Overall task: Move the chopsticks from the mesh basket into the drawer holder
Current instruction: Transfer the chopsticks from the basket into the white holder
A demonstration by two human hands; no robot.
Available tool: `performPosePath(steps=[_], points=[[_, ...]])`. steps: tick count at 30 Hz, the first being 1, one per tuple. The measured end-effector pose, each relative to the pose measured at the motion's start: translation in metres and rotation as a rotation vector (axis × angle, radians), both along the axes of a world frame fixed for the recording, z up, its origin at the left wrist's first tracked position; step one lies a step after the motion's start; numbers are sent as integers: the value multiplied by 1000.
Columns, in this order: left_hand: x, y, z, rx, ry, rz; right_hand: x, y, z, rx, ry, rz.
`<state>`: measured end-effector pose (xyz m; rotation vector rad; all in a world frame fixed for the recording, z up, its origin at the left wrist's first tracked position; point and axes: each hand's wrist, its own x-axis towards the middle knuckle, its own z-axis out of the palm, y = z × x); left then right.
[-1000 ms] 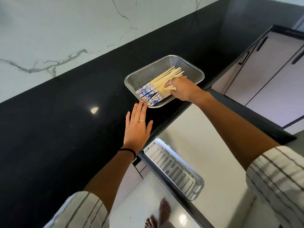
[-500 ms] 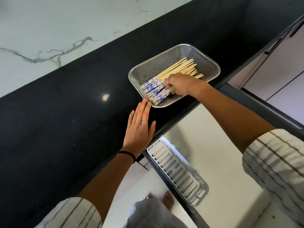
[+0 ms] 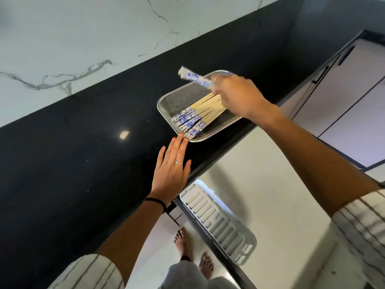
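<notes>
Chopsticks (image 3: 194,77) in right hand (image 3: 237,94) point patterned ends up-left

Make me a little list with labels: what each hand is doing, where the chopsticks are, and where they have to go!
right hand: lifting a few chopsticks, blue ends up, above the basket
left hand: flat on the black counter, fingertips near the basket's corner
mesh basket: on the counter by its front edge
chopsticks left: many, lying in the basket
drawer holder: white, slotted, in the open drawer below; no chopsticks visible in it
</notes>
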<state>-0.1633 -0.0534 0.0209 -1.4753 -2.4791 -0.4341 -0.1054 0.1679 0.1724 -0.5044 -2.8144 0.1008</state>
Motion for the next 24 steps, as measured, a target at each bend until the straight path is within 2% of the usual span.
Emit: performPosePath(steps=[2,4,7,9,13,18,24], points=[[12,-4,0,57,82,-133,23,-7,14,-165,196,-22],[31,-17,-10,127,65,-315,53,-15,22,-368,365,-8],[65,-55,-35,24,-37,-482,102,-31,9,-699,424,-7],[78,-72,-54,-120,-127,-399,127,-44,-17,-856,311,-36],[84,-81,-78,-406,-408,6,151,-73,-84,-1015,13,-135],[90,-73,-87,-532,-436,133,154,-95,-150,-1011,-275,-142],[101,-64,-90,-577,-439,229,136,-109,-192,-1022,-418,-219]])
